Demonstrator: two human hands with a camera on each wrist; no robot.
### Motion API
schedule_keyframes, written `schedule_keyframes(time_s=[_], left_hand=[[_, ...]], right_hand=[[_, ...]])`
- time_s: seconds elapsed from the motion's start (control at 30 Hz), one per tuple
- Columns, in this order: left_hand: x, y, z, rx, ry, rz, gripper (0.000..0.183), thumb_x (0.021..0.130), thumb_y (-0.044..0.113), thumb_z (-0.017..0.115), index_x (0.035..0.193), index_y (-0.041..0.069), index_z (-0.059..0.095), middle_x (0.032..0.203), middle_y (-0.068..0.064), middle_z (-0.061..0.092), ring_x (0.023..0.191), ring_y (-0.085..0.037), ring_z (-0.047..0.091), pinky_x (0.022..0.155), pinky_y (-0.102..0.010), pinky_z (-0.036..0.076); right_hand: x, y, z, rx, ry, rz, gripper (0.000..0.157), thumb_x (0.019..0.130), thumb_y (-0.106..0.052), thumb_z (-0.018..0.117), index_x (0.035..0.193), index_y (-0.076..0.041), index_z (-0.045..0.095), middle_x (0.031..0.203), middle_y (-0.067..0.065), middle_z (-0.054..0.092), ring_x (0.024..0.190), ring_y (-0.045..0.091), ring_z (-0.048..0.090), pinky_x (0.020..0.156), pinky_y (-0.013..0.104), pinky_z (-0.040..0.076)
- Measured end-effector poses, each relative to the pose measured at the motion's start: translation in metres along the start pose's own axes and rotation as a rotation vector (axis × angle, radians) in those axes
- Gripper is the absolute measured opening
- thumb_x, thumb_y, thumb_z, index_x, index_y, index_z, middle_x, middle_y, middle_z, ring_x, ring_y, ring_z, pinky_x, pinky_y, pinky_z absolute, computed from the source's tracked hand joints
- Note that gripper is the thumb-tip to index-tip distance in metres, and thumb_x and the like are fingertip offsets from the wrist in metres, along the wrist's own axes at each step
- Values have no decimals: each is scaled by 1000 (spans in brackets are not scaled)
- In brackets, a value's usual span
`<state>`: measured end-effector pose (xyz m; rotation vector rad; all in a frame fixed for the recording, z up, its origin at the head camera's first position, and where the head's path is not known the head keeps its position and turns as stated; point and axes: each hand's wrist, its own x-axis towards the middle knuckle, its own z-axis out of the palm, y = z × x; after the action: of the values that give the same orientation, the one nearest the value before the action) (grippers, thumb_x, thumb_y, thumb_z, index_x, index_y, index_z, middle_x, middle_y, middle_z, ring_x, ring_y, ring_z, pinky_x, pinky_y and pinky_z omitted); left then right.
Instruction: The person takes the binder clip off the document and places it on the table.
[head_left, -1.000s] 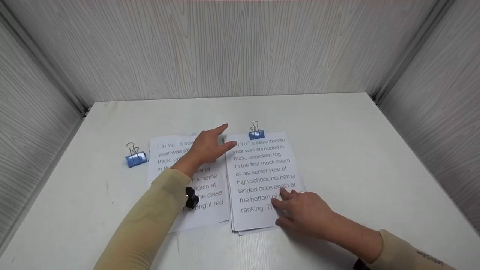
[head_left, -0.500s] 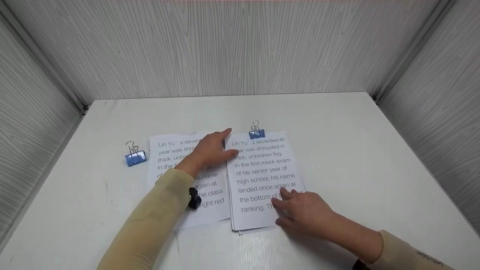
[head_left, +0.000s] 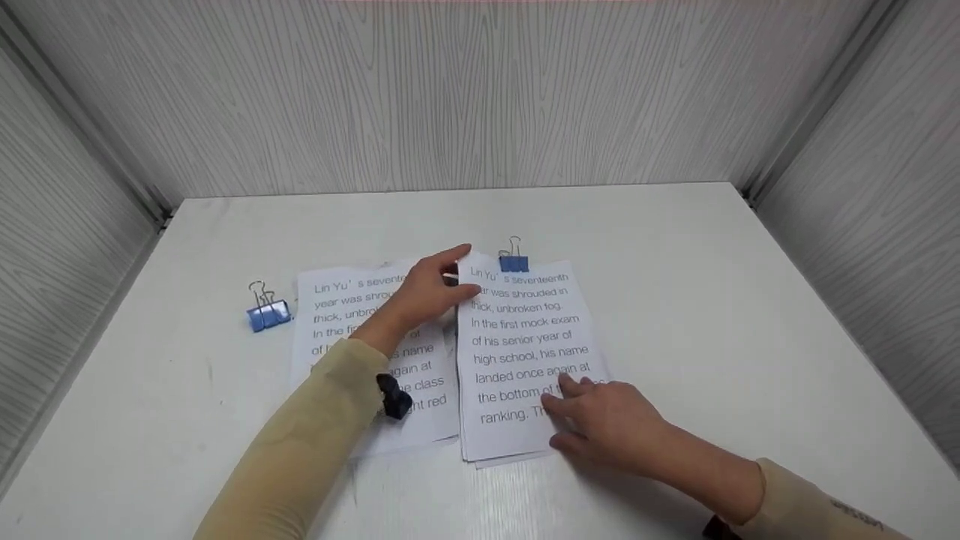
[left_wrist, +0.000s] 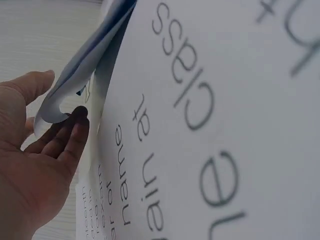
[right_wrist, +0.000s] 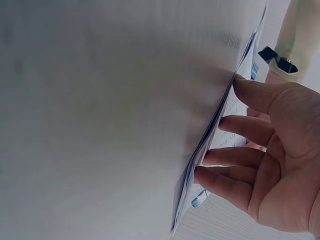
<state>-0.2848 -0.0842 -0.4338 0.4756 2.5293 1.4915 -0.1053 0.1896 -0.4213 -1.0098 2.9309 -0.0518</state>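
Two stacks of printed paper lie side by side. My left hand [head_left: 431, 291] is at the top left corner of the right stack [head_left: 525, 337], thumb over the sheets and other fingers behind. The corner is bent up, and the left wrist view shows its curled edge [left_wrist: 50, 107] between thumb and fingers. My right hand [head_left: 607, 420] rests its spread fingertips on the right stack's lower right part. The left stack [head_left: 330, 360] lies partly under my left forearm. At the right stack's top edge is a blue binder clip [head_left: 514, 263]; whether it bites the paper I cannot tell.
Another blue binder clip [head_left: 268, 315], wire handles up, stands on the white table [head_left: 660, 262] just left of the left stack. Wood-grained panels [head_left: 465, 97] close off the back and both sides.
My left hand has come onto the right stack's top left corner, which is now raised and bent. The clip at that stack's top has shifted slightly. My right hand has stayed in place.
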Motion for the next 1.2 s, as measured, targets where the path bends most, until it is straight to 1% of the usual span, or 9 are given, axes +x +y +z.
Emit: schedule_keyframes(time_s=[0.2, 0.43, 0.53, 0.7, 0.8, 0.93, 1.03, 1.13, 1.2], left_hand=[[0, 3, 1, -102, -10, -48, 71, 91, 19, 69, 151, 35, 35, 120, -4, 57, 98, -18, 64, 81, -32, 54], [0, 5, 0, -198, 43, -123, 68, 91, 19, 68, 149, 36, 38, 128, -8, 54, 102, -19, 63, 85, -33, 52], [1, 5, 0, -229, 27, -132, 62, 91, 16, 67, 147, 33, 44, 125, -10, 58, 98, -19, 64, 80, -34, 51], [2, 5, 0, -239, -24, -132, 58, 91, 12, 65, 145, 22, 48, 136, -7, 55, 100, -17, 64, 78, -29, 52], [2, 6, 0, -240, -32, -136, 59, 91, 11, 65, 146, 19, 47, 142, -5, 51, 107, -16, 63, 86, -27, 51], [3, 7, 2, -256, -25, -132, 59, 91, 8, 64, 146, 19, 47, 141, -5, 52, 110, -16, 62, 90, -28, 51], [2, 9, 3, -251, -14, -124, 59, 91, 7, 64, 145, 23, 48, 138, -3, 54, 107, -16, 63, 87, -30, 53], [1, 12, 5, -219, 0, -124, 57, 92, 9, 64, 143, 28, 50, 137, 0, 54, 106, -15, 62, 84, -30, 54], [0, 12, 6, -202, 8, -130, 56, 92, 9, 64, 142, 31, 51, 137, 2, 54, 106, -15, 62, 83, -30, 54]], right_hand=[[-1, 0, 0, 14, 15, 4, 48, 83, -41, 73, 126, -19, 67, 129, 15, 62, 105, 31, 66, 67, 44, 54], [0, -1, 0, 22, 11, 5, 47, 83, -41, 73, 125, -20, 66, 128, 14, 62, 105, 30, 66, 69, 44, 54], [0, -1, 1, 26, 14, 5, 47, 83, -40, 73, 125, -20, 66, 129, 15, 62, 105, 31, 66, 69, 45, 54], [-1, -1, 1, 22, 15, 8, 48, 83, -41, 73, 126, -20, 66, 129, 15, 62, 107, 31, 65, 69, 45, 55], [-1, -1, 0, 22, 16, 9, 48, 84, -42, 72, 126, -20, 66, 129, 15, 62, 107, 32, 65, 69, 45, 54], [-1, 0, 0, 32, 8, 14, 48, 84, -42, 71, 127, -21, 66, 130, 15, 61, 108, 32, 65, 69, 45, 54], [-2, 3, -1, 42, 7, 19, 49, 84, -42, 72, 127, -20, 66, 130, 15, 61, 108, 31, 65, 68, 44, 54], [-4, 7, -1, 75, 31, 11, 45, 82, -40, 74, 122, -20, 67, 129, 14, 62, 99, 30, 69, 67, 43, 54], [-6, 10, -2, 112, 44, 7, 43, 83, -39, 74, 120, -21, 67, 127, 12, 63, 96, 28, 70, 69, 42, 55]])
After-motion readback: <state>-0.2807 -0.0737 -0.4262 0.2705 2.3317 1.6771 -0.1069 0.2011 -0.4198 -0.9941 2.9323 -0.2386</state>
